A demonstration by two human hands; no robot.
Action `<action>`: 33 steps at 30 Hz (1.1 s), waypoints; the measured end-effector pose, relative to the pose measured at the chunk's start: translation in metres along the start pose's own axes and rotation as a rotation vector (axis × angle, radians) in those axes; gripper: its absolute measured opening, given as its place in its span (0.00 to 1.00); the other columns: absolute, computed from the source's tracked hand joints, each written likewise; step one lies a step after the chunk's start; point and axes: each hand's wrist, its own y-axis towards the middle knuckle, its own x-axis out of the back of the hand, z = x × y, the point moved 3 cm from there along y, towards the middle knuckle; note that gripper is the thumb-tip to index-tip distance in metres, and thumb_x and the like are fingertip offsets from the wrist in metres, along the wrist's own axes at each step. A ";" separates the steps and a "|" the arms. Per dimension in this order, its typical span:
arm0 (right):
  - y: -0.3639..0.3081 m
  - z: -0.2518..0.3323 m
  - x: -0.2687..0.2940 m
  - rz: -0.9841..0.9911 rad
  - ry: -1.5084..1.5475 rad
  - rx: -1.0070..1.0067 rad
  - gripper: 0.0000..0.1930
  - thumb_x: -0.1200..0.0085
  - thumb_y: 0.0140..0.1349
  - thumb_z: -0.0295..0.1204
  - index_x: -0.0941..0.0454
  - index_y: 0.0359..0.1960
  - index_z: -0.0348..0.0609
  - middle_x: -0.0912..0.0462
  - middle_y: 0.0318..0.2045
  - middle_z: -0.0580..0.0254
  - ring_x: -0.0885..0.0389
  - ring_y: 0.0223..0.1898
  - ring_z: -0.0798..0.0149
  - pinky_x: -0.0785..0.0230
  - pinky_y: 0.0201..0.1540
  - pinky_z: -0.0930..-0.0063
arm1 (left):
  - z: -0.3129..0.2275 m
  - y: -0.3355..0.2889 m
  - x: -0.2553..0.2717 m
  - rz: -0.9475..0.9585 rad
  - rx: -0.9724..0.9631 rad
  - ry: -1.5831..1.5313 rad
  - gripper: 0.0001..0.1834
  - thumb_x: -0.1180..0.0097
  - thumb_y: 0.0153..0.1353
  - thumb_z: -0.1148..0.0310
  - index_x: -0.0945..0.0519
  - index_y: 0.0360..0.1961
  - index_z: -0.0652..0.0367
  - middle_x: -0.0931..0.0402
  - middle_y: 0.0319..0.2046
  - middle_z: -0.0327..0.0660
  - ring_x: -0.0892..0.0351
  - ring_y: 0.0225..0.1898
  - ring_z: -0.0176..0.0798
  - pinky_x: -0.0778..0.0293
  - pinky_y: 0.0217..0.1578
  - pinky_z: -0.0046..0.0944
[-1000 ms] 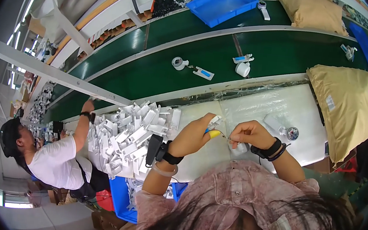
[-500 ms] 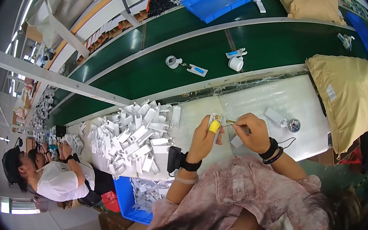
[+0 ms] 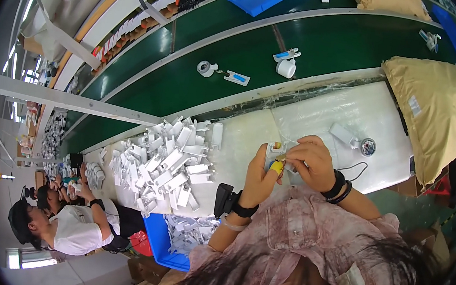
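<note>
White part [image 3: 275,147]: held above the surface [image 3: 242,147], pinched in left grip [image 3: 259,182]. Right grip [image 3: 315,164] drawn together against it; cannot tell what between. Likely light, stiff, smooth; best held by its sides. Blue bin [image 3: 172,260]: full of white pieces [image 3: 191,230].

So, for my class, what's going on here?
A person is working with both hands over a pale table. The left hand holds a small white part, and the right hand has its fingers at it; the fine detail is too small to tell. To the left lies a heap of white pieces, with a blue bin below the table's near edge. Beyond, a green belt bears several white units.
</note>
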 end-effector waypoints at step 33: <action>-0.003 0.000 0.003 -0.040 -0.033 0.080 0.12 0.35 0.47 0.20 0.20 0.34 0.45 0.20 0.32 0.66 0.26 0.36 0.58 0.33 0.44 0.65 | 0.013 -0.008 -0.001 0.055 -0.150 0.217 0.24 0.53 0.63 0.77 0.36 0.61 0.67 0.28 0.33 0.40 0.30 0.29 0.28 0.30 0.28 0.28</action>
